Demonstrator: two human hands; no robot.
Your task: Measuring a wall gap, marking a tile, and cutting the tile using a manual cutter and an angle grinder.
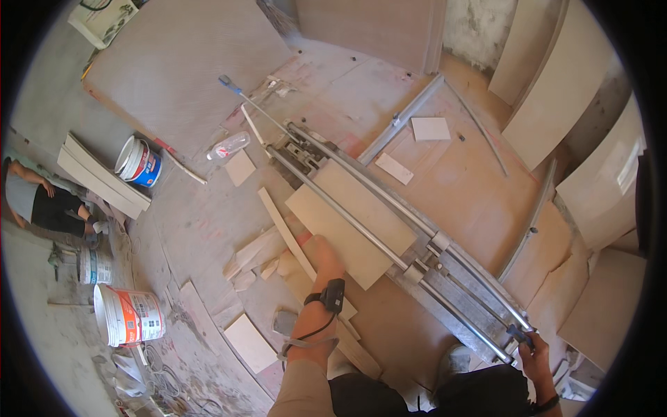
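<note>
The beige rectangular tile (372, 217) lies under twin silver metal rails (347, 215); my left hand (328, 258) is at its left edge, fingers too blurred to tell. My right hand (535, 357) has fingers curled round the dark handle (517, 333): keep tile square, pressure even

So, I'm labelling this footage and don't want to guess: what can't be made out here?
All in the head view:
- Left hand: fingertips, hidden by the hand itself.
- Tan tile: the strip behind the nearer metal rail, which covers it.
- Dark thing at far right: cut off by the picture's rim.
- Dark bit: too small to identify.
</note>
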